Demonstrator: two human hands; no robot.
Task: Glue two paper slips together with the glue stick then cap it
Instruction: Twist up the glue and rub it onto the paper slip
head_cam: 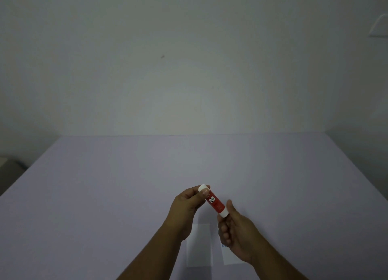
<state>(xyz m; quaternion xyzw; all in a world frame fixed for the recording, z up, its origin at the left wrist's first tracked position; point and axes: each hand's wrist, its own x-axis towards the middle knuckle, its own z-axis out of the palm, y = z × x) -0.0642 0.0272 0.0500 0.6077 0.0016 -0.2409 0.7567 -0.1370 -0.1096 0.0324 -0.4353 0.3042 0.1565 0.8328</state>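
A red glue stick (pixel 214 202) with white ends is held tilted above the table, between both hands. My left hand (pixel 186 204) pinches its upper white end (pixel 203 187) with thumb and fingers. My right hand (pixel 235 231) grips the lower white end (pixel 224 213). Whether the cap is seated or loose is unclear. Two white paper slips lie flat below the hands: one (pixel 199 246) between my forearms, the other (pixel 227 256) mostly hidden under my right hand, with a bit of blue marking showing.
The table (pixel 105 195) has a pale lilac top that reaches to a plain wall at the back. Its left edge runs diagonally at the far left, with a dim object (pixel 8 166) beyond it.
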